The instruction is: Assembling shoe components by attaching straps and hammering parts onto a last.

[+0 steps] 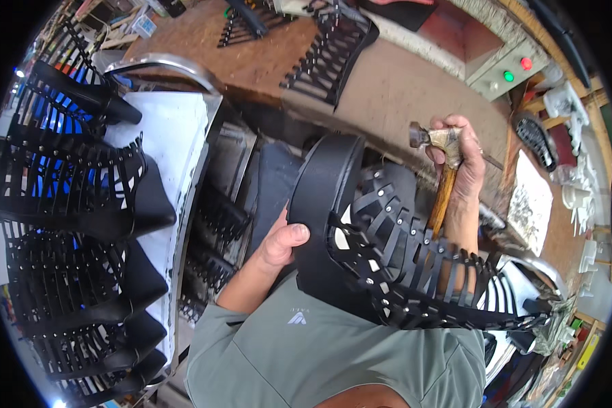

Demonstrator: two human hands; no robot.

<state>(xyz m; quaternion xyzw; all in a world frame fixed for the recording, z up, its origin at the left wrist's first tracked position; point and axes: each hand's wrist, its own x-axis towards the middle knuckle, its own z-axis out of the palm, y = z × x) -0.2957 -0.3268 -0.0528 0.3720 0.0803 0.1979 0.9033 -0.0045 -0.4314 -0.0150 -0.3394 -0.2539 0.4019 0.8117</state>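
Observation:
My left hand point(283, 243) is closed on a black strappy sandal boot point(326, 204), its thumb pressed on the thick sole and its other fingers hidden behind. The boot is held sideways in front of my chest. Its studded straps run off to the right, with pale patches showing between some of them near the sole. To the right and a little beyond it, my right hand point(466, 160) is closed around a hammer point(444, 197) near its head. The worn metal face points left and the wooden handle slopes down behind the straps. The hammer head stands apart from the sole.
At left, a metal-framed rack point(173, 143) bears several similar black boots point(126, 204). Another strappy upper point(330, 58) lies on the brown workbench point(183, 41) ahead. A control box point(503, 78) with green and red buttons stands at the far right, near a dark sole point(534, 139).

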